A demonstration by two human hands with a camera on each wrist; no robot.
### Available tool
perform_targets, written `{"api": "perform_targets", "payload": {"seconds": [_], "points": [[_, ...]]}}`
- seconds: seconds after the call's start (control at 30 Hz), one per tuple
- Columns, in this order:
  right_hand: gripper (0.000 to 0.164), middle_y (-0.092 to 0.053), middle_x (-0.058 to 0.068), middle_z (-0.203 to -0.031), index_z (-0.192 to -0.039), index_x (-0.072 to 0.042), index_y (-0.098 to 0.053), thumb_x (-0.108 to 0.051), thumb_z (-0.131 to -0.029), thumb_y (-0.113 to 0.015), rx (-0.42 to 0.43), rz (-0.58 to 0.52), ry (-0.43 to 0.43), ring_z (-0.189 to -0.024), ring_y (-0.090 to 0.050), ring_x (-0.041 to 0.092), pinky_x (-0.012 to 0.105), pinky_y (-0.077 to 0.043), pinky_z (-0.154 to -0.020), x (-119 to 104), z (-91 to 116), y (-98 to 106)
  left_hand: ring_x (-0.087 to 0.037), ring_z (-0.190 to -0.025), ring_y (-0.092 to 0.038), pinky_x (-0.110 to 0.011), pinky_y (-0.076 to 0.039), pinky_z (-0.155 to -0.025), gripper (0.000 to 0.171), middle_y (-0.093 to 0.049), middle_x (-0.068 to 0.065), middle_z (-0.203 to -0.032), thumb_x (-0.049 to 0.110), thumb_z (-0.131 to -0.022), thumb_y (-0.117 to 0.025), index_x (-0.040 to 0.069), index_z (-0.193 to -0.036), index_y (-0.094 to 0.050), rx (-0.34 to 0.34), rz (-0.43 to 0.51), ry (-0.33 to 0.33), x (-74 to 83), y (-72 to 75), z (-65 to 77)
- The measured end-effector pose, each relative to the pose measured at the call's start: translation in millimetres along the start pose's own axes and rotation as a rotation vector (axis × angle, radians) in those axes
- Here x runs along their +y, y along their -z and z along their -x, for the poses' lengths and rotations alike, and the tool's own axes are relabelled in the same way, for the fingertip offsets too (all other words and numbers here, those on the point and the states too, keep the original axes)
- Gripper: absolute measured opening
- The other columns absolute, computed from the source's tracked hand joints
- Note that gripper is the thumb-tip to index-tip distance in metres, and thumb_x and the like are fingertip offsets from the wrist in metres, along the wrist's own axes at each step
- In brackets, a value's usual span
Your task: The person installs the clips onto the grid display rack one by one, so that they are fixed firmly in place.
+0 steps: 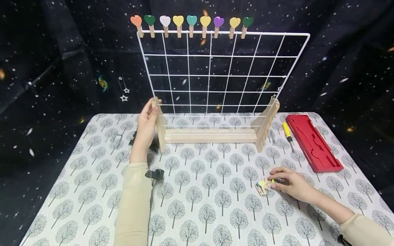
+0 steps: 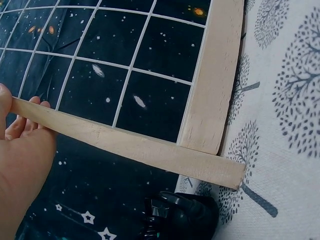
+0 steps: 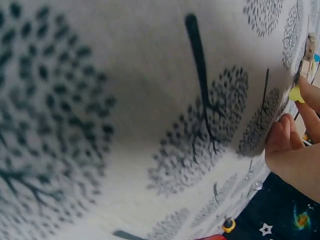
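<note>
A white wire grid [image 1: 209,75] leans back in a wooden stand [image 1: 212,137]. Along its top bar sits a row of small wooden clothespins with coloured hearts, from an orange one [image 1: 136,21] to a dark green one [image 1: 247,22]. My left hand [image 1: 147,121] grips the top of the stand's left wooden side piece [image 2: 125,142], thumb on one side and fingers on the other. At the right, my right hand [image 1: 290,184] is over a small pile of clothespins [image 1: 262,187] on the cloth. Its fingertips pinch a yellow heart clothespin [image 3: 296,94], partly hidden by the fingers.
Right of the stand lie a yellow screwdriver [image 1: 287,131] and a red plastic case [image 1: 314,143]. A dark object [image 2: 182,215] stands behind my left hand, mostly hidden in the head view. The table wears a tree-print cloth [image 1: 191,191], with a dark starry curtain behind.
</note>
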State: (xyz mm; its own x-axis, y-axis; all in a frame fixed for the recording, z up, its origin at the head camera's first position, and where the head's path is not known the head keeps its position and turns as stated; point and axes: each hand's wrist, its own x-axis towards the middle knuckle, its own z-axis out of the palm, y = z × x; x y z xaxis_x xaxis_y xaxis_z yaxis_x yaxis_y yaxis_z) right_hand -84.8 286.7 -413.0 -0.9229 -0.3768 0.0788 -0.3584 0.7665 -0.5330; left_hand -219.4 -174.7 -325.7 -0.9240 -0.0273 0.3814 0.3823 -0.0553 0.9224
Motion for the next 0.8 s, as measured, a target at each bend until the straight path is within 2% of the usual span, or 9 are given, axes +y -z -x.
{"api": "perform_targets", "payload": {"seconds": [0.13, 0.23, 0.4, 0.5, 0.63, 0.8], "points": [[0.017, -0.055, -0.003, -0.108, -0.088, -0.026, -0.065, -0.033, -0.073, -0.067, -0.022, -0.001, 0.011, -0.096, -0.052, 0.012, 0.023, -0.049, -0.079, -1, -2, 5, -0.019, -0.124, -0.033, -0.027, -0.030, -0.103, 0.051, -0.042, -0.006, -0.131, 0.030, -0.089, -0.042, 0.013, -0.135, -0.029, 0.002, -0.005, 0.008, -0.3, 0.8, 0.1], [0.017, -0.059, -0.006, -0.101, -0.086, -0.027, -0.063, -0.035, -0.072, -0.067, -0.057, -0.060, -0.012, -0.092, -0.055, 0.009, 0.021, -0.050, -0.076, 0, -2, 9, -0.016, -0.124, -0.034, -0.027, -0.030, -0.103, 0.051, -0.042, -0.006, -0.132, 0.031, -0.089, -0.042, 0.014, -0.135, -0.029, 0.000, -0.010, 0.012, -0.4, 0.9, 0.0], [0.024, -0.063, -0.005, -0.083, -0.092, -0.019, -0.062, -0.034, -0.073, -0.066, -0.165, -0.240, -0.112, -0.075, -0.059, 0.008, 0.023, -0.052, -0.064, 1, -1, 17, -0.014, -0.123, -0.035, -0.027, -0.030, -0.103, 0.050, -0.043, -0.004, -0.131, 0.031, -0.089, -0.042, 0.014, -0.135, -0.030, -0.005, -0.014, 0.002, -0.6, 0.9, -0.4], [0.025, -0.063, 0.001, -0.078, -0.094, -0.016, -0.062, -0.032, -0.075, -0.065, -0.202, -0.300, -0.124, -0.067, -0.059, 0.013, 0.024, -0.051, -0.057, -1, -1, 24, -0.017, -0.124, -0.033, -0.027, -0.029, -0.103, 0.050, -0.043, -0.004, -0.131, 0.031, -0.090, -0.042, 0.014, -0.135, -0.030, -0.006, -0.011, -0.001, -0.7, 1.2, -0.5], [0.023, -0.063, 0.008, -0.077, -0.096, -0.013, -0.063, -0.026, -0.077, -0.064, -0.184, -0.351, -0.105, -0.062, -0.057, 0.019, 0.026, -0.050, -0.054, -8, -5, 35, -0.019, -0.125, -0.033, -0.028, -0.029, -0.104, 0.051, -0.043, -0.004, -0.131, 0.031, -0.090, -0.042, 0.013, -0.135, -0.029, -0.007, -0.013, -0.003, -0.6, 1.3, -0.9], [0.022, -0.063, 0.003, -0.091, -0.100, -0.012, -0.063, -0.020, -0.079, -0.063, -0.054, -0.342, -0.047, -0.077, -0.060, 0.016, 0.026, -0.053, -0.064, -21, -20, 50, -0.015, -0.123, -0.035, -0.027, -0.029, -0.103, 0.051, -0.043, -0.004, -0.131, 0.030, -0.089, -0.042, 0.012, -0.135, -0.029, 0.000, -0.004, 0.000, -0.9, 0.4, -0.4]]}}
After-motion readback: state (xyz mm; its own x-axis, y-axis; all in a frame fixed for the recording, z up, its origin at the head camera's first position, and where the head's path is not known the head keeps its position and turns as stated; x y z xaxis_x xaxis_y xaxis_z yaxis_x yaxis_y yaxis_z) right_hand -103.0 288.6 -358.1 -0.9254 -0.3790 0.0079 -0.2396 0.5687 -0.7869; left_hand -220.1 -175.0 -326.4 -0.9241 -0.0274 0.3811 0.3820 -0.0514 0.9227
